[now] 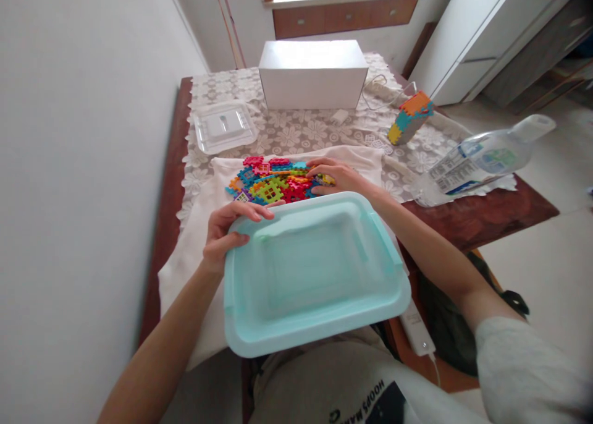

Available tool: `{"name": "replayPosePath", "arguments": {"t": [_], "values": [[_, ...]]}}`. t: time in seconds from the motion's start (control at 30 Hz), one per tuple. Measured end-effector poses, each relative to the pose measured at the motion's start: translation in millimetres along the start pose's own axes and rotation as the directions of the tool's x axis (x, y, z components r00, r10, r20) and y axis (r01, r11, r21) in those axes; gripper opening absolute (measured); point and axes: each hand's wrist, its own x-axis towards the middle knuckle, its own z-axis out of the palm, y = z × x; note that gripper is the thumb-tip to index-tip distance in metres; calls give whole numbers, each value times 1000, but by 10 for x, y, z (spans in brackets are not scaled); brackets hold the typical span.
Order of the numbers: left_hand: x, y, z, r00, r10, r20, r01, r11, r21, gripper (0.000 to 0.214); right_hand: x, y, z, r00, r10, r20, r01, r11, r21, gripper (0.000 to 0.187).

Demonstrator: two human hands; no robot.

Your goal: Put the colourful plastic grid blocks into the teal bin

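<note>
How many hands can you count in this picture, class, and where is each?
2. The left hand grips the tub near its upper-left corner; the right hand is at the right side of the colourful pieces.

1 head-worn view, facing forward and down

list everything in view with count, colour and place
table: one, red-brown, centre
lace: one, grey-white, on table
cloth: one, white, on lace
tub: one, teal, held in front
blocks: many, multicoloured, on cloth
lid or tray: one, clear, table's left
box: one, white, table's far end
small item: one, white, before box
tower: one, multicoloured, right of box
bottle: one, clear, table's right
device: one, white, right of tub
bag: one, dark green, lower right
drawers: three, brown, top centre
stand: one, pink, top left
cabinet: one, white, top right
walls: two, white, left and far
floor: one, pale, right
shirt: one, grey, bottom
left grip: one, bare, on tub's rim
right grip: one, bare, at blocks
</note>
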Motion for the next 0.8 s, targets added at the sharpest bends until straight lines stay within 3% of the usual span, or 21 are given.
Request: {"name": "replayPosePath", "arguments": {"t": [0.2,0.33,0.4,0.5,0.8], "values": [[42,14,-15,1000,-17,-23,18,999,38,36,-63,-117,38,996,-24,-85,24,1000,5,35],[54,23,16,994,-109,19,109,994,21,54,-113,-173,79,998,-49,-26,48,998,-39,50],[47,29,34,983,-182,38,182,983,2,58,-106,-143,102,998,-54,11,55,997,-56,46],[39,45,57,964,-264,41,265,964,-24,64,-76,-63,127,997,-77,-24,76,996,-56,38],[69,78,54,981,-128,-143,161,956,245,43,-63,-84,128,980,-136,-143,127,989,-72,40]]}}
